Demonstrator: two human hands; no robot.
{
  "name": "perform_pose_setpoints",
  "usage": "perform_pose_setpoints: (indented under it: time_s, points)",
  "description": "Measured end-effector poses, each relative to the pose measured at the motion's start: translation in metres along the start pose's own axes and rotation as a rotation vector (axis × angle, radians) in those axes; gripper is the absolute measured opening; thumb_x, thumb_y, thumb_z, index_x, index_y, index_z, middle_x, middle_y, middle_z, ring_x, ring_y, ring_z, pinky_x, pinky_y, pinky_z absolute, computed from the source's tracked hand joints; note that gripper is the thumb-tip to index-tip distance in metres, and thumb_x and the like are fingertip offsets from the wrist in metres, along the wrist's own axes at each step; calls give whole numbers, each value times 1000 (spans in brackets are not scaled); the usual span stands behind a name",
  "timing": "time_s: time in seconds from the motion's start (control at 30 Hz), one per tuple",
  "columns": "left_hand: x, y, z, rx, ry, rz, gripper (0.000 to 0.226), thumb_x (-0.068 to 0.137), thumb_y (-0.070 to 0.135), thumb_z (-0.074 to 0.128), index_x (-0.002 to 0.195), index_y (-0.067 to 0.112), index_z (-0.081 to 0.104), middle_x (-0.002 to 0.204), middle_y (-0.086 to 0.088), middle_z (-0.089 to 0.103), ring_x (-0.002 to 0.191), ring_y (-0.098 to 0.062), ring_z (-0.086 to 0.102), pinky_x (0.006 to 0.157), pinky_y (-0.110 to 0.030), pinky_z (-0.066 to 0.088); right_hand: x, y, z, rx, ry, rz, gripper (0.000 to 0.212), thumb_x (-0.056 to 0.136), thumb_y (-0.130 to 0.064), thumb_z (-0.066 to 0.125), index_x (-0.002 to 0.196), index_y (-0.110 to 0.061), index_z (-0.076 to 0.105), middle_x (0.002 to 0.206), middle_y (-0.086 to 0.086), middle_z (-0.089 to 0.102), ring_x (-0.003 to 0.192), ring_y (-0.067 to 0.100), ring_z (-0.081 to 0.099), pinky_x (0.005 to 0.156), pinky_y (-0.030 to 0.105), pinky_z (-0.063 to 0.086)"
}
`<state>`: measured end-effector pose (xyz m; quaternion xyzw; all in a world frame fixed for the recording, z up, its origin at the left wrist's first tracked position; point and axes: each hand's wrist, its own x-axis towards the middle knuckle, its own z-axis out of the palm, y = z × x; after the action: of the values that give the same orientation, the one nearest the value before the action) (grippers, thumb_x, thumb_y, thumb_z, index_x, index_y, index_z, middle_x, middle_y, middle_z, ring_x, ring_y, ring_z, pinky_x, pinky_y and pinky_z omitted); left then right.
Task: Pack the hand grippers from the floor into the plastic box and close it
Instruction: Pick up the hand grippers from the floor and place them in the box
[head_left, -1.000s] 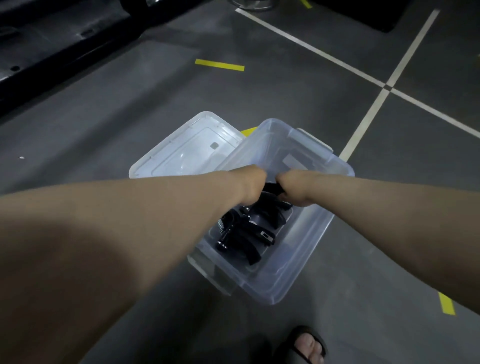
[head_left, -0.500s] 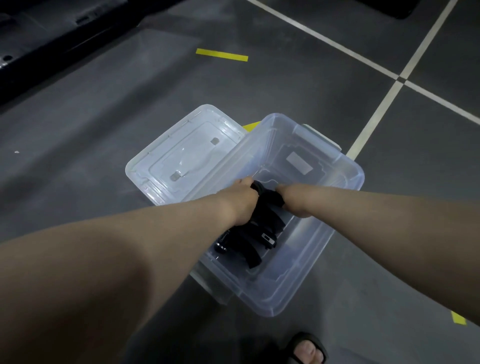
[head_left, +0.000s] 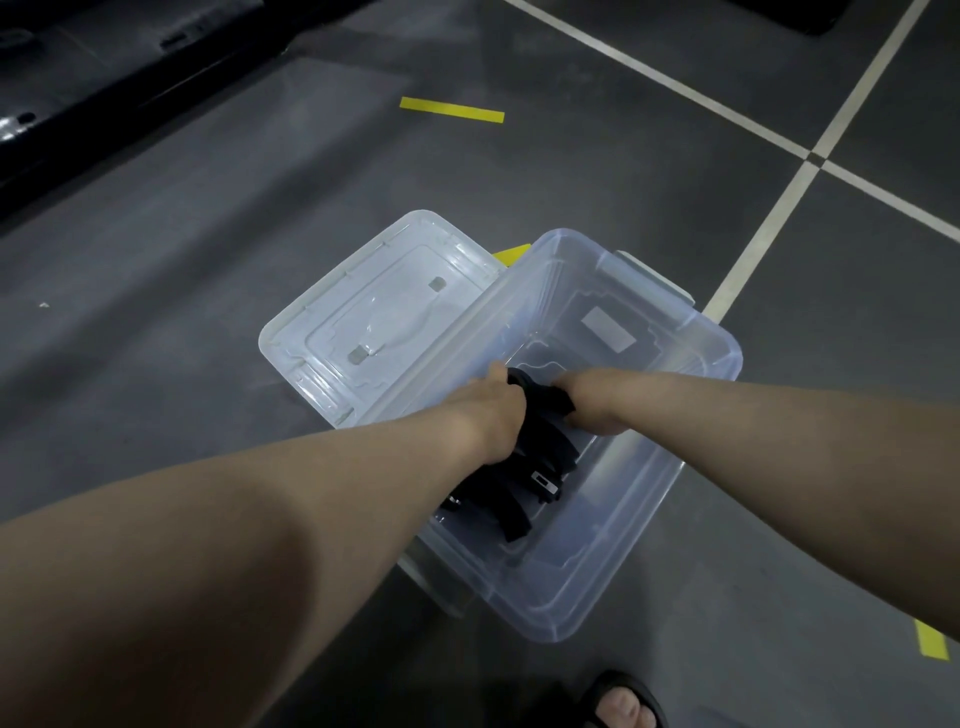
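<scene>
A clear plastic box (head_left: 701, 358) stands open on the dark floor. Its clear lid (head_left: 363, 317) lies flat beside it on the left. Both of my hands reach down into the box. My left hand (head_left: 496, 415) and my right hand (head_left: 592, 405) each grip a handle of a black hand gripper (head_left: 540, 400) between them. More black hand grippers (head_left: 519, 499) lie on the box bottom just below my hands. My fingers are hidden behind my hands and the grippers.
The floor is dark grey with white painted lines (head_left: 763, 234) and short yellow tape marks (head_left: 452, 110). A black car sill (head_left: 104, 67) runs along the far left. My sandalled foot (head_left: 623, 701) stands near the bottom edge, in front of the box.
My hands have sunk a little deeper into the box with the black gripper. The view has tilted, so the box and lid sit lower and further right.
</scene>
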<state>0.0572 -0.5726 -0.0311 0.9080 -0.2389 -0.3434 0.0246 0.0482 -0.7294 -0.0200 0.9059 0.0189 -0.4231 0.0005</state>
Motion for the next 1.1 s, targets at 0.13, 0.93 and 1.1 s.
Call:
perform_pose_setpoints:
  time_s: [0.13,0.93,1.1]
  points:
    - [-18,6,-15,119,-56,25,30,91,13,58,121,14,58,127,-3,37,99,-25,50,79,-39,47,-1,-1,-4,-55,2,33,37,95,-29,52,130,-18,49,118,7,62,105,27,60,79,31,46]
    - [-188,-87,-91,-126,261,129,30,92,20,46,114,25,66,117,5,66,103,-20,62,87,-35,53,-110,-118,-69,164,574,-171,27,91,-24,45,115,-23,56,101,2,68,96,26,61,82,37,50]
    - [-242,-153,-96,-170,347,-80,15,86,14,50,82,13,65,88,-5,68,83,-28,64,73,-31,52,-140,-172,-79,123,538,-226,29,92,-24,45,120,-23,53,95,-7,67,87,19,58,75,32,47]
